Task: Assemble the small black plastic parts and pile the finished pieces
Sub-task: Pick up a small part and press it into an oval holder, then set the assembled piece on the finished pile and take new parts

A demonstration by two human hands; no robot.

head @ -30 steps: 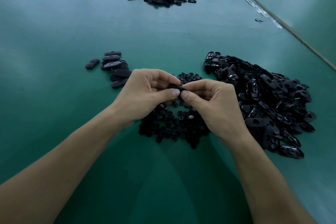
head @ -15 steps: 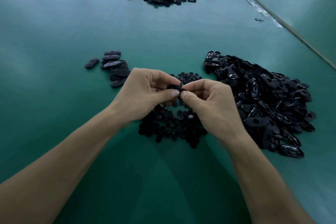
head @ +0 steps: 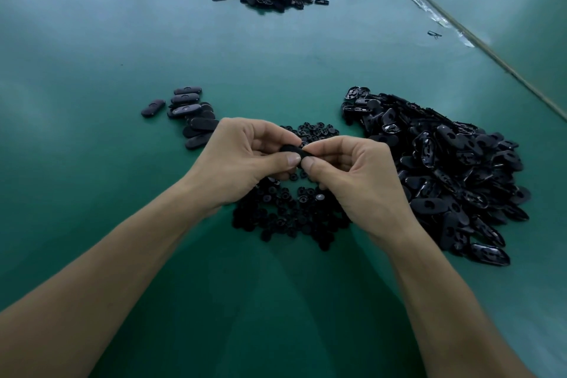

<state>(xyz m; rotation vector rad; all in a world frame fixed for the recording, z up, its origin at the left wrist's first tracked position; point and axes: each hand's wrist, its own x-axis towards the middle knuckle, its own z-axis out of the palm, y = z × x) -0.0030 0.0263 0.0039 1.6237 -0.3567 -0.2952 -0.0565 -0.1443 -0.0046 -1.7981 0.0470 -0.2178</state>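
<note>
Both hands, left hand (head: 242, 159) and right hand (head: 352, 175), are pinching one small black plastic part (head: 291, 150), probably pressing halves together above the near heap of small round black pieces (head: 288, 215).

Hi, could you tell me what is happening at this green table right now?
A person is fitting small black plastic parts together. Both the left hand and the right hand pinch one small black piece between thumbs and fingers, above a pile of small round parts. A big heap of oval shells lies to the right. A small group of finished pieces sits to the left on the table.
</note>
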